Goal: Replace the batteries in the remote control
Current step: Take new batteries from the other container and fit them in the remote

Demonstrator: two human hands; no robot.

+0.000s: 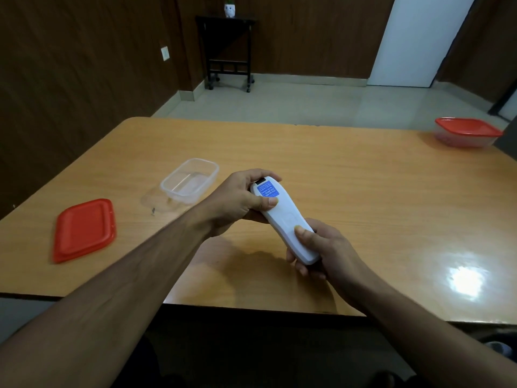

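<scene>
A white remote control [282,219] is held back side up above the middle of the wooden table [363,177], with a blue label near its far end. My left hand [237,203] grips the far end, thumb lying across the back. My right hand [316,250] grips the near end, its thumb pressing on the battery cover. The cover sits closed on the remote. No batteries show.
An open clear plastic container [190,180] stands left of the hands, its red lid [84,229] lying flat further left. A small dark item [152,210] lies between them. A closed red-lidded container [467,133] sits at the far right corner.
</scene>
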